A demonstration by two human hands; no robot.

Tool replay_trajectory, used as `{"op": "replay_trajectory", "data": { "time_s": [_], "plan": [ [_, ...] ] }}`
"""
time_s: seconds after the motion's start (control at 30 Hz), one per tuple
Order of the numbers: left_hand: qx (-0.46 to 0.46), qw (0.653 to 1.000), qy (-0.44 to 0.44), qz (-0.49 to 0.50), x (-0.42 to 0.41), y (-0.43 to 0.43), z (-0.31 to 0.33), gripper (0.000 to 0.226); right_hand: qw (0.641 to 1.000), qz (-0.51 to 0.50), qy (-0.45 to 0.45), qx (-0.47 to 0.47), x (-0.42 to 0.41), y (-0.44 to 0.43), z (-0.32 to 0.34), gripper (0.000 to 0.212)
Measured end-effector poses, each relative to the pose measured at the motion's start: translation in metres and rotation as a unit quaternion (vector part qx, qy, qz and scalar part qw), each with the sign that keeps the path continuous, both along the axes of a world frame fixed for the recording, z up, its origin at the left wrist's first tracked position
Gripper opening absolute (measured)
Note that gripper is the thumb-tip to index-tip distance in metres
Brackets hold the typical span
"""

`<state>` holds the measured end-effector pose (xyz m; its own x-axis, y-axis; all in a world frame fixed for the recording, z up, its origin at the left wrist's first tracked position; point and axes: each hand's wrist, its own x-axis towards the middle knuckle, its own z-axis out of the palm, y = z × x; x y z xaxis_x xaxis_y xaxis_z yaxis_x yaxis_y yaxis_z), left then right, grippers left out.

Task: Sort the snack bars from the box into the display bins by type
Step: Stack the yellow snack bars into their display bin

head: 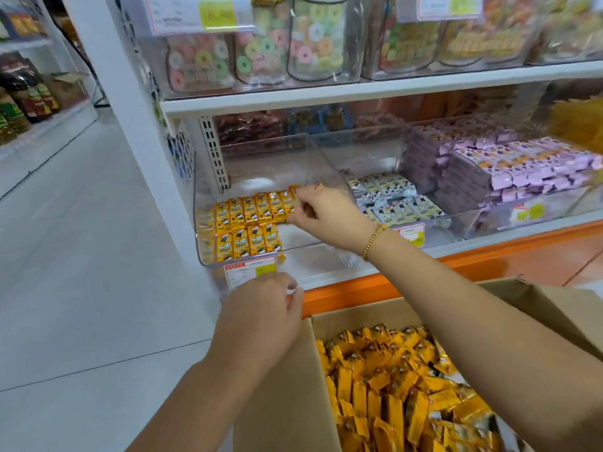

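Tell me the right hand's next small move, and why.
Probably set the bar it seems to pinch down at the right end of the back row and release it. The right hand is inside the left bin, the row ends at the hand, and bare bin floor lies beside it.

Text on snack bars (250, 213) and price tags (250, 272) is illegible.

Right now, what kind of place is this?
Probably a snack shop: white shelves carry clear bins of yellow snack bars, a price tag hangs on the bin front, and packs of ring candies stand on the shelf above.
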<state>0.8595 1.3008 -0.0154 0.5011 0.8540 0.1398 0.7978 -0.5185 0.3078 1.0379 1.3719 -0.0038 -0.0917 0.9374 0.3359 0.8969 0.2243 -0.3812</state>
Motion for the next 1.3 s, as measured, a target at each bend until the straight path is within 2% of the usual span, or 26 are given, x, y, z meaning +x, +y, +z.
{"op": "replay_trajectory", "data": {
  "time_s": [0.03, 0.1, 0.2, 0.27, 0.33, 0.4, 0.47, 0.6, 0.7, 0.83, 0.93, 1.0, 1.17, 1.3],
  "plan": [
    [-0.014, 1.0, -0.004, -0.025, 0.006, -0.007, -0.009, 0.026, 0.999, 0.032, 0.008, 0.035, 0.005, -0.023, 0.0, 0.017],
    [-0.055, 0.997, 0.019, -0.06, 0.016, -0.018, -0.035, 0.024, 0.997, 0.069, 0.01, 0.021, 0.02, -0.06, -0.014, 0.018],
    [-0.145, 0.977, 0.126, -0.097, 0.023, -0.028, -0.083, 0.044, 0.994, 0.049, -0.004, -0.095, 0.052, -0.094, -0.065, 0.017],
    [-0.263, 0.94, 0.192, -0.106, 0.025, -0.035, -0.112, 0.077, 0.978, 0.006, -0.009, -0.207, 0.076, -0.108, -0.112, 0.016],
    [-0.372, 0.896, 0.222, -0.094, 0.025, -0.044, -0.131, 0.104, 0.946, -0.049, -0.015, -0.322, 0.097, -0.121, -0.161, 0.024],
    [-0.425, 0.869, 0.235, -0.092, 0.021, -0.046, -0.148, 0.108, 0.911, -0.087, -0.005, -0.403, 0.11, -0.136, -0.206, 0.038],
    [-0.471, 0.851, 0.216, -0.088, 0.018, -0.04, -0.158, 0.104, 0.893, -0.094, 0.015, -0.441, 0.111, -0.145, -0.24, 0.048],
    [-0.501, 0.825, 0.242, -0.099, 0.017, -0.023, -0.171, 0.092, 0.893, -0.043, 0.054, -0.444, 0.088, -0.145, -0.279, 0.07],
    [-0.485, 0.826, 0.272, -0.094, 0.017, -0.026, -0.19, 0.093, 0.885, -0.019, 0.095, -0.456, 0.072, -0.138, -0.295, 0.091],
    [-0.527, 0.814, 0.235, -0.065, 0.022, -0.022, -0.201, 0.091, 0.878, -0.012, 0.114, -0.466, 0.063, -0.13, -0.311, 0.098],
    [-0.527, 0.82, 0.219, -0.042, 0.028, -0.016, -0.204, 0.079, 0.885, -0.003, 0.114, -0.451, 0.062, -0.128, -0.315, 0.094],
    [-0.519, 0.832, 0.194, -0.021, 0.026, -0.016, -0.208, 0.071, 0.891, 0.02, 0.109, -0.44, 0.062, -0.127, -0.314, 0.083],
    [-0.533, 0.842, 0.08, 0.021, 0.011, -0.006, -0.211, 0.096, 0.92, 0.057, -0.007, -0.389, 0.06, -0.133, -0.306, 0.061],
    [-0.532, 0.846, 0.022, 0.03, 0.012, -0.003, -0.195, 0.094, 0.929, 0.023, 0.004, -0.37, 0.057, -0.149, -0.299, 0.057]
  ]
}}
